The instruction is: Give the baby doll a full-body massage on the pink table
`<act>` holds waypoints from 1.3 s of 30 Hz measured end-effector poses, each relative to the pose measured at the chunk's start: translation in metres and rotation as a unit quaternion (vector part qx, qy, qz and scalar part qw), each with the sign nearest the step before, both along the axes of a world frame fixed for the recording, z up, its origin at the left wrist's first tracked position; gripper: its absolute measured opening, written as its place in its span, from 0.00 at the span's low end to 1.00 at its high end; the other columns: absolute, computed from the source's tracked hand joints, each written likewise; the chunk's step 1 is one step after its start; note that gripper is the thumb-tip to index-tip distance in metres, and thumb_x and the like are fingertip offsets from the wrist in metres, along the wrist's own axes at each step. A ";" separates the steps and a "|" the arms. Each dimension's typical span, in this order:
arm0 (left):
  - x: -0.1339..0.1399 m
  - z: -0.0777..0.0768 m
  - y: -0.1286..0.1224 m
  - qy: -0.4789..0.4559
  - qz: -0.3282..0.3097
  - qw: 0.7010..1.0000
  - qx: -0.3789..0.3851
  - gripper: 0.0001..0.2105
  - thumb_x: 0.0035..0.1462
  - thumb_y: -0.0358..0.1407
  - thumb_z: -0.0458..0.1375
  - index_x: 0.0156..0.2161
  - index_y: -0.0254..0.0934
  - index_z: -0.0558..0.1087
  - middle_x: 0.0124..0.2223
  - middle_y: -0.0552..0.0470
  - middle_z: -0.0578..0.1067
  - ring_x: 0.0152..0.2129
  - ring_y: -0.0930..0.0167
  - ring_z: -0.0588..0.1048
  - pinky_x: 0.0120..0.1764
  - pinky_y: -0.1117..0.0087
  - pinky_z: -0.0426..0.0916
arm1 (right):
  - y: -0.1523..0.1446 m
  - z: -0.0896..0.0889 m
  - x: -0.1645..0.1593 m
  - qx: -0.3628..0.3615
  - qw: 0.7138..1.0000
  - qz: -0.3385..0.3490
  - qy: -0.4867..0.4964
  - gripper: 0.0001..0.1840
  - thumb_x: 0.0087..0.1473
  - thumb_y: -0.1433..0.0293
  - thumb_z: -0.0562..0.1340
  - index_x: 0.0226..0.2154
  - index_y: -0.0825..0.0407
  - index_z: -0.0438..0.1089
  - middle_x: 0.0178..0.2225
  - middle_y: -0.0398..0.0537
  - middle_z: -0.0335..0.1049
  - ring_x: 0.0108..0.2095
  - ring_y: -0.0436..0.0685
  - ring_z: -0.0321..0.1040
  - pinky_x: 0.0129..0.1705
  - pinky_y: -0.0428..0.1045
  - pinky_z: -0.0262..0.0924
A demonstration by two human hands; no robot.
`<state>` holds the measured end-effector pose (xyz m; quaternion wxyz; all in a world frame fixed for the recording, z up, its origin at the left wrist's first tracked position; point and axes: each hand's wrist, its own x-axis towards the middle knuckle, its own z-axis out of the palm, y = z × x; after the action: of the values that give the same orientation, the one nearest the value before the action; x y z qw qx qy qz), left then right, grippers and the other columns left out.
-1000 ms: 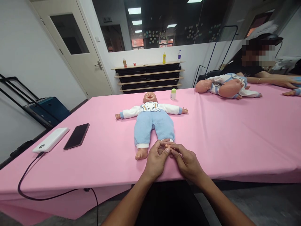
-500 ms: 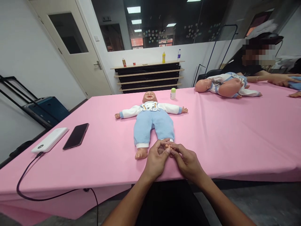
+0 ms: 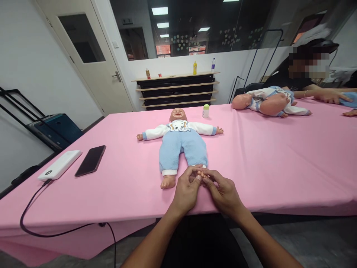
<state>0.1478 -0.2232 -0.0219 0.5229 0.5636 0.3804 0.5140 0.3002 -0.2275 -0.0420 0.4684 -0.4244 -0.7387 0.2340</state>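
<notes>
Now | doll (image 3: 182, 143) face-up, frame centre | left hand (image 3: 186, 190), right hand (image 3: 224, 190) — grip pinched around its foot (image 3: 202, 174), lower centre

Holding one foot (image 3: 201, 174) of a face-up doll (image 3: 182, 143) in blue and white between left hand (image 3: 186, 188) and right hand (image 3: 224, 188), at lower centre of the frame, on a pink-covered counter (image 3: 267, 160); also showing a phone (image 3: 90, 160) and a white power bank (image 3: 60, 165) at left, a green-capped bottle (image 3: 205, 111) above centre, a second doll (image 3: 275, 104) at upper right, and shelves (image 3: 177, 88) at top centre
</notes>
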 end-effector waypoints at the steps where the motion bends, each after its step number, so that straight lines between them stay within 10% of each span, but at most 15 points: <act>1: 0.001 -0.001 0.000 -0.005 0.000 1.000 -0.005 0.10 0.61 0.40 0.55 0.43 0.37 0.72 0.57 0.45 0.70 0.50 0.65 0.73 0.48 0.65 0.71 | 0.000 0.000 0.000 0.003 1.000 -0.003 -0.002 0.14 0.63 0.71 0.54 0.50 0.47 0.66 0.48 0.47 0.73 0.46 0.54 0.73 0.46 0.48 0.71; 5: 0.003 -0.003 -0.001 0.021 0.012 1.000 -0.008 0.15 0.62 0.43 0.53 0.50 0.39 0.72 0.57 0.45 0.71 0.37 0.68 0.77 0.37 0.66 0.75 | -0.001 0.001 -0.001 0.018 1.000 -0.019 -0.015 0.15 0.63 0.71 0.54 0.52 0.48 0.65 0.48 0.48 0.73 0.45 0.53 0.74 0.46 0.48 0.71; 10: 0.003 0.000 -0.003 0.129 0.079 0.985 0.085 0.15 0.64 0.39 0.53 0.52 0.42 0.74 0.54 0.49 0.74 0.54 0.66 0.70 0.59 0.60 0.62 | -0.001 0.003 -0.001 0.072 0.996 -0.034 -0.028 0.18 0.62 0.73 0.54 0.54 0.49 0.65 0.50 0.50 0.73 0.47 0.55 0.73 0.49 0.50 0.71; 23: -0.001 0.001 -0.006 0.187 0.066 0.974 0.106 0.17 0.64 0.36 0.49 0.55 0.44 0.72 0.56 0.48 0.73 0.54 0.64 0.71 0.59 0.57 0.65 | 0.000 0.018 -0.003 0.161 0.984 -0.042 -0.065 0.21 0.57 0.76 0.56 0.52 0.49 0.68 0.46 0.52 0.75 0.46 0.60 0.74 0.47 0.54 0.74; 31: -0.063 0.005 -0.013 0.205 0.184 0.934 0.226 0.19 0.58 0.35 0.56 0.55 0.46 0.71 0.54 0.45 0.74 0.53 0.59 0.71 0.56 0.56 0.68 | -0.001 0.033 0.002 0.133 0.986 -0.069 -0.067 0.17 0.57 0.71 0.58 0.49 0.49 0.69 0.44 0.55 0.75 0.43 0.62 0.75 0.41 0.53 0.75; 35: -0.111 0.019 0.008 0.176 0.314 0.933 0.010 0.23 0.57 0.41 0.57 0.58 0.41 0.66 0.59 0.42 0.68 0.56 0.57 0.67 0.59 0.50 0.61 | 0.011 0.031 0.002 -0.013 0.982 -0.188 0.004 0.17 0.57 0.65 0.60 0.49 0.50 0.70 0.36 0.52 0.76 0.32 0.58 0.76 0.31 0.50 0.75; 39: -0.118 0.017 0.032 0.056 0.286 0.936 -0.198 0.28 0.56 0.43 0.58 0.59 0.33 0.64 0.60 0.37 0.67 0.56 0.57 0.67 0.59 0.54 0.61 | 0.022 0.038 -0.020 -0.189 0.968 -0.091 0.139 0.26 0.56 0.64 0.60 0.56 0.51 0.63 0.37 0.52 0.77 0.32 0.58 0.76 0.31 0.49 0.73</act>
<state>0.0294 -0.1915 -0.0046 0.4328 0.3444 0.6479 0.5238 0.2802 -0.2054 -0.0038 0.4966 -0.5340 -0.5672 0.3827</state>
